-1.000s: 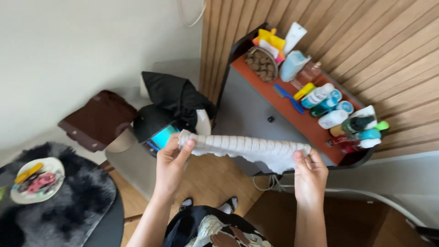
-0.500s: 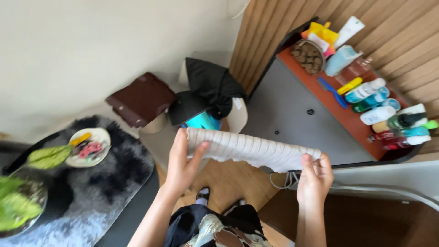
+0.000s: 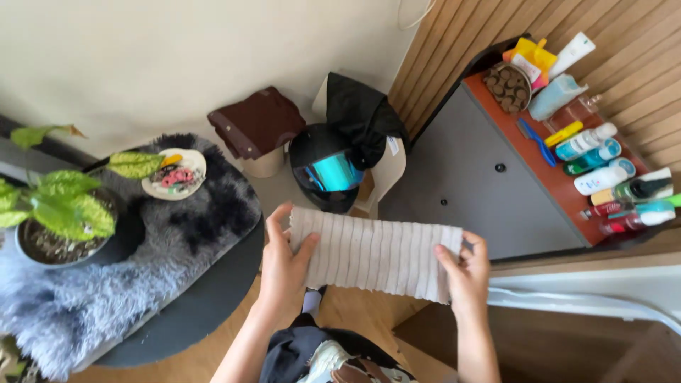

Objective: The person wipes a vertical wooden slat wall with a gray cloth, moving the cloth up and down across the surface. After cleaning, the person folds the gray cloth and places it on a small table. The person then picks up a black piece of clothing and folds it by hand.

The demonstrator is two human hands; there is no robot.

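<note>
Head view, looking down. The left hand [image 3: 282, 261] and right hand [image 3: 464, 273] hold a folded, ribbed, off-white cloth [image 3: 376, 252] stretched flat between them in mid-air above the wooden floor [image 3: 355, 319], touching no surface. The left hand's fingers [image 3: 306, 250] lie spread across the cloth's left end, with the thumb along its left edge; the right hand pinches the cloth's right end, fingers curled over the front. Just beyond the cloth's far edge stands a black helmet [image 3: 323, 167] with a blue-green mirrored visor, beside a pale chair [image 3: 386, 170] draped with a black garment [image 3: 362, 113]. A brown bag [image 3: 255, 124] lies to the left of the helmet. At the left, a round dark table [image 3: 198, 305] carries a grey shaggy throw [image 3: 78, 298], a potted plant [image 3: 57, 213] near its left edge and a small plate [image 3: 174, 174] near its far edge. At the right, a grey cabinet [image 3: 468, 177] with a red-brown top bears bottles [image 3: 596, 163] along its right edge and a blue comb [image 3: 533, 140].
</note>
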